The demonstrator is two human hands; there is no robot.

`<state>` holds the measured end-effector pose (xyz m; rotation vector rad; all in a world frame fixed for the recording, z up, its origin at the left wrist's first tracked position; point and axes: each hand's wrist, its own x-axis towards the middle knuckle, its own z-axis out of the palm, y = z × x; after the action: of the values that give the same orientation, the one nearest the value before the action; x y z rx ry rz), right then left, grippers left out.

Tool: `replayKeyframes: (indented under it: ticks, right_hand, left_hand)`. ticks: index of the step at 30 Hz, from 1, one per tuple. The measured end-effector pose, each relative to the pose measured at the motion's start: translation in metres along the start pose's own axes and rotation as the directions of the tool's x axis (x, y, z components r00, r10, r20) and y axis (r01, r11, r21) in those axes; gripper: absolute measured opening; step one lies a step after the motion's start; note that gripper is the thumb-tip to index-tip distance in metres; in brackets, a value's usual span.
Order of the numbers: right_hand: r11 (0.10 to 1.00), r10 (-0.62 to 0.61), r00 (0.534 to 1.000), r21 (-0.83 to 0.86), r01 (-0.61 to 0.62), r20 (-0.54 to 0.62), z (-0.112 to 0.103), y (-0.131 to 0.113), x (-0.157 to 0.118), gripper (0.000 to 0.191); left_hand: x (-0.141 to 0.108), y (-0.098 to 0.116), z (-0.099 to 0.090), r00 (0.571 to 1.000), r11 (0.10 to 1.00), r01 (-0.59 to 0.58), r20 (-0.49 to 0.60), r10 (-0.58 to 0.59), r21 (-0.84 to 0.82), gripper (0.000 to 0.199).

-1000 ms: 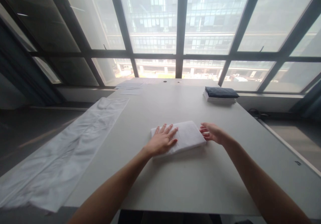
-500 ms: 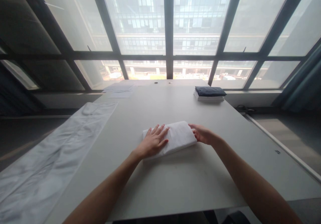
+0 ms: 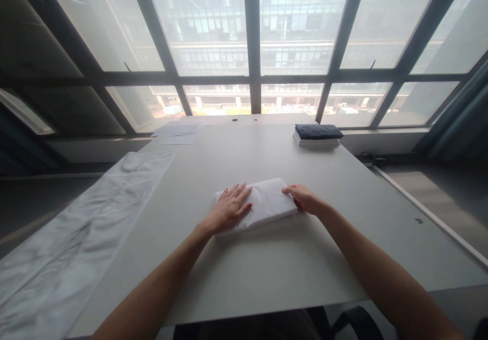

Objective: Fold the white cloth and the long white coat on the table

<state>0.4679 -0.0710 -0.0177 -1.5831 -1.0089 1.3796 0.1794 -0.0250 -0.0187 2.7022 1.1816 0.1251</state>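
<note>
Near the middle of the pale grey surface [image 3: 267, 279]: a folded white cloth [image 3: 267, 203], lying flat as a thick rectangle, with both hands on it. Both bare forearms stretched forward from the lower corners of the view, converging on the cloth.

Left hand [image 3: 230, 209] palm down, flat on the cloth's left half, fingers [image 3: 240, 192] spread and pointing away and to the right; fully open, gripping nothing, only resting on the fabric. Right hand [image 3: 303, 197] at the cloth's right edge, loosely curled, fingertips touching that edge; whether clasped around the fold or merely pressed against it, cannot tell.

No legible writing or labels anywhere; a small dark mark [image 3: 418, 221] on the surface to the right, too small to read.

Far right on the surface, well apart from the hands: a stack of folded cloths [image 3: 317, 135], dark on top, white below. Along the left edge, a long white sheet [image 3: 87, 238] spread out, crumpled. Loose papers [image 3: 177, 131] at the far left corner.
</note>
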Motion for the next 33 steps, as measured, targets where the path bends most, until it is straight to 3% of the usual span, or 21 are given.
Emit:
replayKeyframes:
  ticks: [9,20,24,28,33]
  right_hand:
    - [0.999,-0.009,1.000,-0.031,0.010,0.026,-0.002,0.004,0.006,0.017]
    - [0.998,0.068,0.997,-0.010,-0.068,-0.024,-0.005,-0.002,0.004,0.012]
    - [0.999,0.045,0.995,0.024,-0.047,0.092,-0.010,-0.002,0.000,0.014]
    - [0.990,-0.050,0.970,0.139,0.017,0.239,-0.008,-0.002,-0.007,0.026]
    - [0.954,-0.102,0.984,0.294,0.056,0.143,-0.007,-0.008,-0.011,0.032]
  left_hand:
    - [0.001,0.001,0.000,1.000,1.000,0.002,0.008,-0.002,0.005,0.066]
    - [0.004,0.003,0.001,1.000,1.000,-0.001,0.017,0.001,-0.008,0.068]
    - [0.003,0.002,0.002,1.000,0.999,0.003,0.000,-0.003,-0.041,0.066]
    - [0.004,0.002,0.002,0.999,0.997,0.017,-0.047,-0.021,-0.072,0.063]
    - [0.011,-0.011,0.002,0.971,0.981,0.101,-0.198,-0.133,-0.165,0.056]
